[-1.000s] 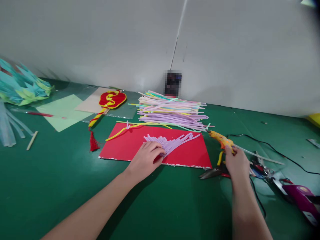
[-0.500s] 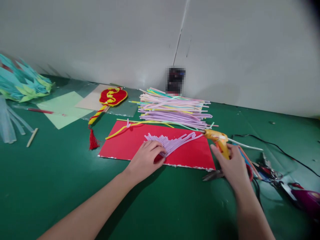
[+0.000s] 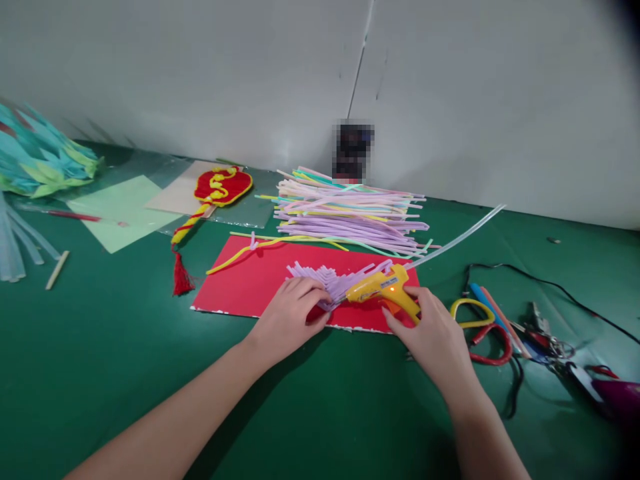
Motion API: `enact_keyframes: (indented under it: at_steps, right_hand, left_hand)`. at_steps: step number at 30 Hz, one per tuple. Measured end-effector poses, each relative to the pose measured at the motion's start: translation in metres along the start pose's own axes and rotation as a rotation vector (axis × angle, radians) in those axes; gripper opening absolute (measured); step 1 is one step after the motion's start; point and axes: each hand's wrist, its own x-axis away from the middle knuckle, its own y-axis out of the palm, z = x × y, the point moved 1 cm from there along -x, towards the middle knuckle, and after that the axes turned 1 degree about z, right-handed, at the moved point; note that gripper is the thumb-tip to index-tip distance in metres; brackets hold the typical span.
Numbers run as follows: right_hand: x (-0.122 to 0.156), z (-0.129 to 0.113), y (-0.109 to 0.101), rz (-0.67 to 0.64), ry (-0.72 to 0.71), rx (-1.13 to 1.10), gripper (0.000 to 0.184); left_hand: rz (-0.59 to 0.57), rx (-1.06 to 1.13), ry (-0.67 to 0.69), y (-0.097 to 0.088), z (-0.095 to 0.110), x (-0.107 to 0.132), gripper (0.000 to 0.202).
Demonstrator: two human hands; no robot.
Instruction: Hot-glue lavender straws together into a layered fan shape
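Observation:
A red card (image 3: 260,283) lies on the green table (image 3: 100,373). On it sits a fan of purple pipe cleaners (image 3: 345,280). My left hand (image 3: 293,317) presses down on the fan's near end, fingers curled on it. My right hand (image 3: 433,333) grips a yellow glue gun (image 3: 383,290), its nozzle pointing left at the fan's base beside my left fingers. A clear glue stick (image 3: 460,237) juts from the gun's back, up to the right. A yellow pipe cleaner (image 3: 260,250) lies across the card's far edge.
A pile of pastel pipe cleaners (image 3: 350,217) sits behind the card. A red and yellow ornament with a tassel (image 3: 215,193) lies far left of it, near pale paper sheets (image 3: 125,213). Scissors, cords and tools (image 3: 505,327) clutter the right. Teal paper leaves (image 3: 40,160) are at far left.
My right hand picked up the glue gun from the right and carried it left, onto the red card, nozzle at the purple fan. My left hand stayed put.

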Motion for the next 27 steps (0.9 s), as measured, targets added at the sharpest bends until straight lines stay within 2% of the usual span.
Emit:
enact_keyframes:
  at_steps: [12, 27]
  right_hand:
    - [0.0000, -0.0024, 0.0008, 0.046, -0.096, 0.013, 0.029]
    - [0.0011, 0.0002, -0.0002, -0.007, -0.037, -0.033, 0.025]
  left_hand:
    - [-0.003, 0.010, 0.012, -0.0007, -0.0001, 0.0007, 0.014]
    - [-0.006, 0.001, 0.008, -0.0006, -0.0002, 0.0005, 0.016]
